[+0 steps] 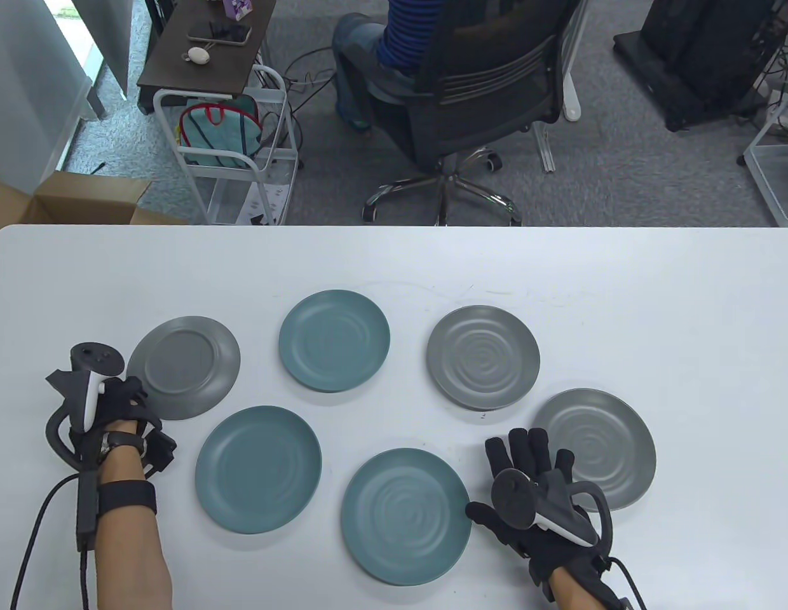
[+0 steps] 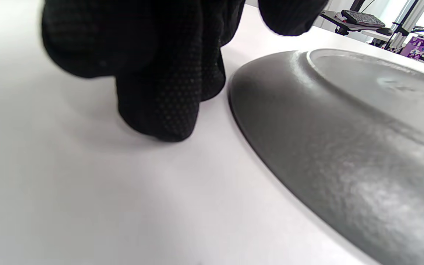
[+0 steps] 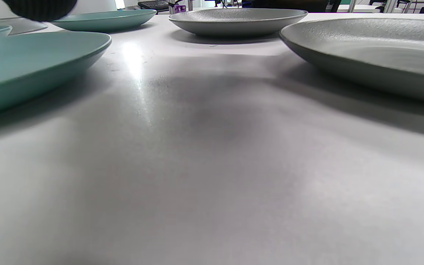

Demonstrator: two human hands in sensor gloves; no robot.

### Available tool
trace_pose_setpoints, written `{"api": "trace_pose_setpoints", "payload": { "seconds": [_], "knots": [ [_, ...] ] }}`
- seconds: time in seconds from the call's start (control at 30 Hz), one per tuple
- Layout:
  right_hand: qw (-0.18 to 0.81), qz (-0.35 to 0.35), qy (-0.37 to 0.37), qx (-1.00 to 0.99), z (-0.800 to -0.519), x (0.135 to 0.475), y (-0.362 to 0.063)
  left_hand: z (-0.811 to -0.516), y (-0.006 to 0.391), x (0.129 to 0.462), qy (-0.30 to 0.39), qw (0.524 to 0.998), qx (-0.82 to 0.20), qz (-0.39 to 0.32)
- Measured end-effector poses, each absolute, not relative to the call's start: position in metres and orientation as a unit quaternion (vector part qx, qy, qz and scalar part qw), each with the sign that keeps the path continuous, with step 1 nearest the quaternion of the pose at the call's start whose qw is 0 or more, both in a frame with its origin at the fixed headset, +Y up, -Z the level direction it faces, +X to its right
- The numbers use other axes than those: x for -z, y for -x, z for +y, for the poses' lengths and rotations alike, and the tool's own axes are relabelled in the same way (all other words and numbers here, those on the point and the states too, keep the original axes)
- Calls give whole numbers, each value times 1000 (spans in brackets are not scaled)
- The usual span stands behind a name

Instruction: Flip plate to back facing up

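Resting my left hand [image 1: 117, 406] on the table [image 1: 623, 286], fingers curled down beside the near-left rim of the flipped grey plate [image 1: 183, 367]. That plate lies back up at the far left of the spread, its raised foot ring showing on top. From the left wrist view my fingertips [image 2: 160, 117] sit on the tabletop just beside the plate's edge [image 2: 326, 147], holding nothing; whether they touch the rim I cannot tell.

Over on the other side, my right hand [image 1: 534, 489] lies flat on the table, fingers spread and empty, between the near teal plate [image 1: 405, 516] and the right grey plate [image 1: 594, 448]. My thumb is right at the teal plate's rim, my fingers close to the grey one's edge.

Three more plates lie face up: a teal one [image 1: 258, 469] near my left forearm, a teal one [image 1: 334, 340] at the far middle, and a grey one [image 1: 483, 365] with ripple rings beyond my right hand.
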State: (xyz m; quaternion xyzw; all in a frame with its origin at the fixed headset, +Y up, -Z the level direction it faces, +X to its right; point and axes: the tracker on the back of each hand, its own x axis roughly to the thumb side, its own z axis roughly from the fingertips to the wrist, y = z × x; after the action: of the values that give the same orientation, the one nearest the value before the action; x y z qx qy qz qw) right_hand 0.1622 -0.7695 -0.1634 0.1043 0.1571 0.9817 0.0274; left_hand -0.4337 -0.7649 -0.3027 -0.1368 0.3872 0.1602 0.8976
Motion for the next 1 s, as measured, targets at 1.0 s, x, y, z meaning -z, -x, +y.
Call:
{"api": "trace_pose_setpoints", "payload": {
  "seconds": [1.0],
  "knots": [
    [23, 150, -116, -982, -769, 160, -158, -710, 328, 239, 99, 988, -49, 107]
  ]
}}
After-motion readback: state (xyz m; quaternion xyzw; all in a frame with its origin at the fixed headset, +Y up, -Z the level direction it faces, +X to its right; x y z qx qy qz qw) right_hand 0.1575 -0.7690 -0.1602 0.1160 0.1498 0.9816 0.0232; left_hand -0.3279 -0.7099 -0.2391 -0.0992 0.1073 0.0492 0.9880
